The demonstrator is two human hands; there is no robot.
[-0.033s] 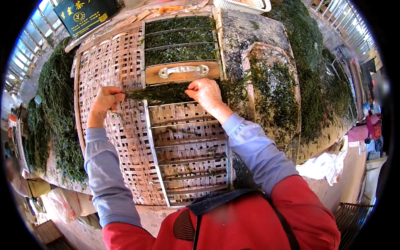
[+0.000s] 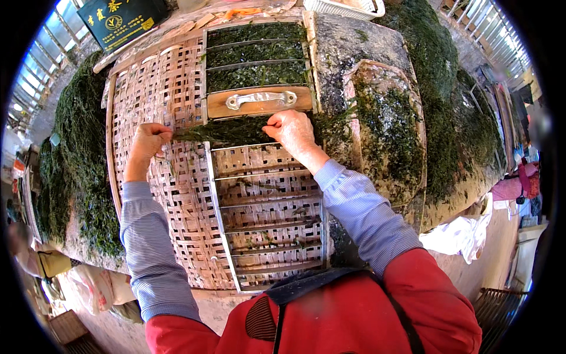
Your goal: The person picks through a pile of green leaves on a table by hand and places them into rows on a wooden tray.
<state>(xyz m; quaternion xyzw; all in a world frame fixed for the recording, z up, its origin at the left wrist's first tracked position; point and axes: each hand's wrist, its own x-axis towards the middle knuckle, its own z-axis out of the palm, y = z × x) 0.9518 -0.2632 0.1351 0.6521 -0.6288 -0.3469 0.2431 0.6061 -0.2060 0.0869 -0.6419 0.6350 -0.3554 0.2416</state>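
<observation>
A dark green bundle of stringy, leafy strands lies stretched across a metal frame with crossbars, just below a wooden board with a clear handle. My left hand is closed in a pinch at the bundle's left end, over a woven mat. Toward the other end, the thumb and fingers of my right hand pinch the strands beside the frame's right rail. Beyond the board, the frame's upper slots hold flattened green strands.
Heaps of green strands lie to the left and right. A smaller leafy pile rests on the dark surface beside the frame. A dark green box and a white basket stand at the far side.
</observation>
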